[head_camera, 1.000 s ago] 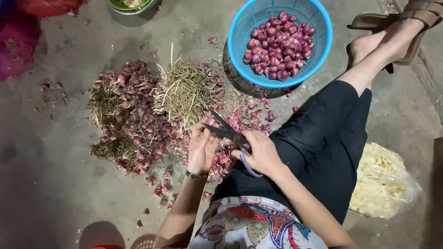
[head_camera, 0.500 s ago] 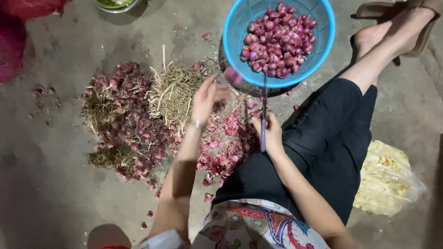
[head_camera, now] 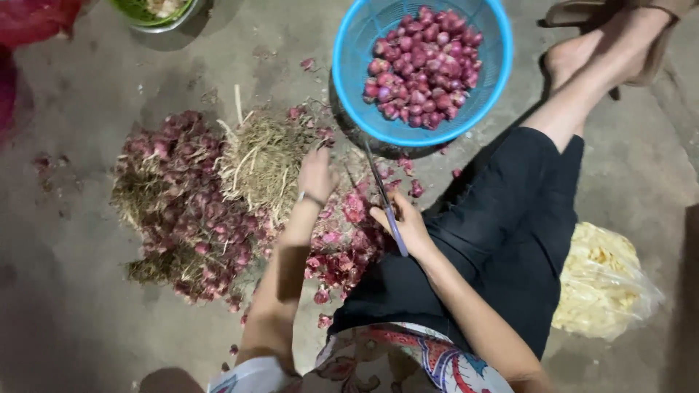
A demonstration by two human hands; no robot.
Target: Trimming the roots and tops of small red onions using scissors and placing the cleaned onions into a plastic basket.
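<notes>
Just below the blue basket of peeled shallots, the right hand grips scissors, fingers wrapped round the handles, blades pointing at its rim. Left of the basket, the left hand rests on the shallot pile; I cannot tell whether its fingers pinch anything. Bare floor lies open beyond the pile.

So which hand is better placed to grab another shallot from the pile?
The left hand, probably: it is empty and reaches toward the shallot pile, while the right hand holds the scissors.

Left hand stretches forward, fingers apparently curled down; right hand stays back, closed.
</notes>
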